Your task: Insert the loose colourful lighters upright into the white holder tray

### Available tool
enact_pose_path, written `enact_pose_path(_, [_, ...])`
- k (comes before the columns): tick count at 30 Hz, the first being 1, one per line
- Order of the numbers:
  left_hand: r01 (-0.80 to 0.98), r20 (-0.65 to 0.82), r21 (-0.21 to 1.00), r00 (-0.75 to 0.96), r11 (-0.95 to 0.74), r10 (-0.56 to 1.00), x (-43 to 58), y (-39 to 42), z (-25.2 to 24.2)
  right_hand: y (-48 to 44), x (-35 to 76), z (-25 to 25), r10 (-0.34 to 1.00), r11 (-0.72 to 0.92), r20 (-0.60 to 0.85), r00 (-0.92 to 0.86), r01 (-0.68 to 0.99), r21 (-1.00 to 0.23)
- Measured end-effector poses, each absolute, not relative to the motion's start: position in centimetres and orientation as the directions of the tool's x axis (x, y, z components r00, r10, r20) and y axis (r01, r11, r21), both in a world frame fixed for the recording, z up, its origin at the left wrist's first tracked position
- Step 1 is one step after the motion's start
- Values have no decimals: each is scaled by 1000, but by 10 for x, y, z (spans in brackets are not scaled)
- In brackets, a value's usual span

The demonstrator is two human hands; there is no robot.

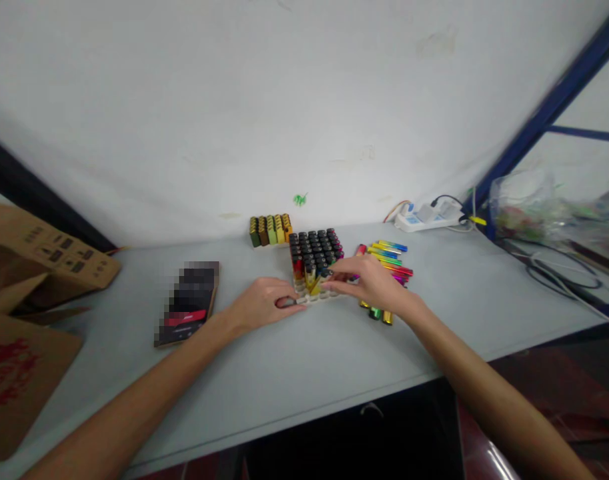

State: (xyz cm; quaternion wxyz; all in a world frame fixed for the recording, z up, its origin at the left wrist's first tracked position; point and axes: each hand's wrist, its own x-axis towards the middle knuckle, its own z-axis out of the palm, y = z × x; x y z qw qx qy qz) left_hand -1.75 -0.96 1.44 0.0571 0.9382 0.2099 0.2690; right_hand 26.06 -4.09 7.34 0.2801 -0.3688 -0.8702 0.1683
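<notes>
A tray of upright lighters with black tops stands mid-table on a pale base. My left hand rests against the tray's near left corner, fingers curled around its edge. My right hand reaches over the tray's near right corner, fingertips pinched on a lighter in the front row. A loose pile of coloured lighters lies on the table just behind and under my right hand.
A short row of green, brown and yellow lighters stands by the wall. A dark flat box lies left. Cardboard boxes sit at far left. A white power strip, cables and a plastic bag are at right, by a blue frame.
</notes>
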Motion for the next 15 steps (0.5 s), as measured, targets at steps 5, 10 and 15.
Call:
enact_pose_path(5, [393,457,234,762,-889,458,-17,-12,16,-43,246,62,705,704,317,-634,571,-423])
enact_pose_path(10, [408,442,243,761,-880,474,-16,-12,16,-39,243,69,771,628,201,-604,671,-395])
enact_pose_path(15, [416,441,252,755,-874,486,-16,-12,15,-43,223,90,842,532,52,-537,811,-244])
